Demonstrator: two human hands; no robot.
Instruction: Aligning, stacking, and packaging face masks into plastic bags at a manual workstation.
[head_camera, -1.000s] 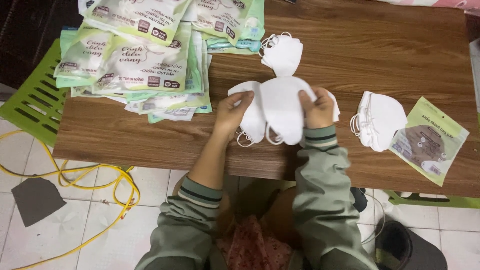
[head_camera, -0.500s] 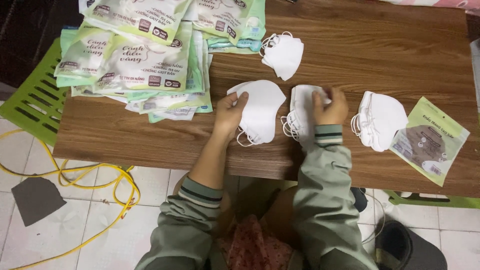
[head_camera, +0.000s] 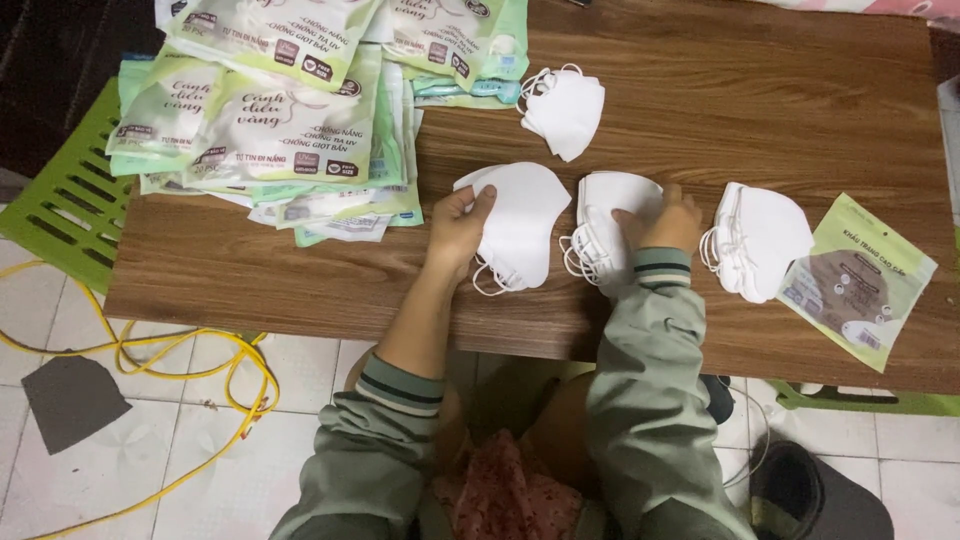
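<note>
I see the surface (head_camera: 760, 130) as brown wood-grain, smooth with a dull sheen. The mask (head_camera: 520, 225) under my left hand (head_camera: 458, 228) is matt white, soft non-woven cloth; so is the mask stack (head_camera: 612, 215) under my right hand (head_camera: 662, 222), with thin elastic loops. The 2 other white mask lots, (head_camera: 566, 108) and (head_camera: 760, 240), look the same. The packets (head_camera: 280, 110) are glossy green plastic film, and the pouch (head_camera: 858, 280) too. My sleeves are ribbed knit cloth. The floor (head_camera: 150, 450) is pale glazed tile; the cable (head_camera: 190, 345) yellow plastic.

Head view, steeply downward (fairly near)
</note>
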